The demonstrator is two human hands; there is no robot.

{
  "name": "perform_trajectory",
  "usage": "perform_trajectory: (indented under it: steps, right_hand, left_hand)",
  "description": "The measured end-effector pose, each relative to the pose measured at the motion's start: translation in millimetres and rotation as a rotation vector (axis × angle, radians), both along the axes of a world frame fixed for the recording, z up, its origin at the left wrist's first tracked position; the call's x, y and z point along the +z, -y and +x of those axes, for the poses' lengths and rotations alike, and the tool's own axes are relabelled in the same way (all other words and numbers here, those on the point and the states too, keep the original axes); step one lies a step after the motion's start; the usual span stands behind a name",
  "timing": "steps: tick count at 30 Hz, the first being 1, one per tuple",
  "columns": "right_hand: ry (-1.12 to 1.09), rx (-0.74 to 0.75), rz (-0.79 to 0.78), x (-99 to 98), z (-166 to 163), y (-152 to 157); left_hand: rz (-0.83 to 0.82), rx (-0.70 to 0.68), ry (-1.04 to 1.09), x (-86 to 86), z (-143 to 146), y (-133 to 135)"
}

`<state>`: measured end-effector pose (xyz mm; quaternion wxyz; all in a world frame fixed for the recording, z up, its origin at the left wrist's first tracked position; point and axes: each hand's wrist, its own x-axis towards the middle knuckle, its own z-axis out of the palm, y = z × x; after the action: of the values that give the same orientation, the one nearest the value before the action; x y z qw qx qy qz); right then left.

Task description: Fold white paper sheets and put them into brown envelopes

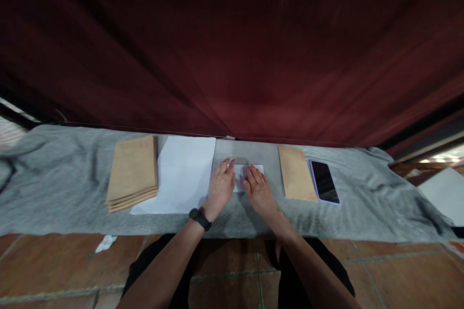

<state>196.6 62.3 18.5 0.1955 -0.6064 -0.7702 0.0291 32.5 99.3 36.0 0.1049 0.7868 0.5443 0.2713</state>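
A small folded white paper [239, 179] lies flat on the grey cloth in front of me. My left hand [221, 184] rests at its left end, fingers stretched out. Over its right part lies my right hand [260, 192], palm down with the fingers extended. Left of my left hand are large white sheets [186, 171], and beyond them a stack of brown envelopes [133, 169]. To the right of my right hand lies a single brown envelope [297, 174], with a phone [325, 182] in a light purple case beside it.
A grey cloth [369, 193] covers the long narrow surface. Behind it hangs a dark red curtain [232, 58]. A white scrap [106, 243] lies on the tiled floor [54, 265] at the left. At the far right stands a white object [444, 193], partly cut off.
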Motion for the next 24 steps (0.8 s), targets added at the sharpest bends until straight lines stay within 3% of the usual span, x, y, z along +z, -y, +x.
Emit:
perform_trajectory:
  steps: [5,24]
  right_hand:
    - [0.119,-0.018,-0.012,-10.7,-5,5]
    - [0.141,-0.154,0.088,-28.0,28,13]
  left_hand:
    - [-0.035,-0.138,-0.169,-11.4,14,19]
    - [-0.07,0.022,-0.314,-20.8,-4,28]
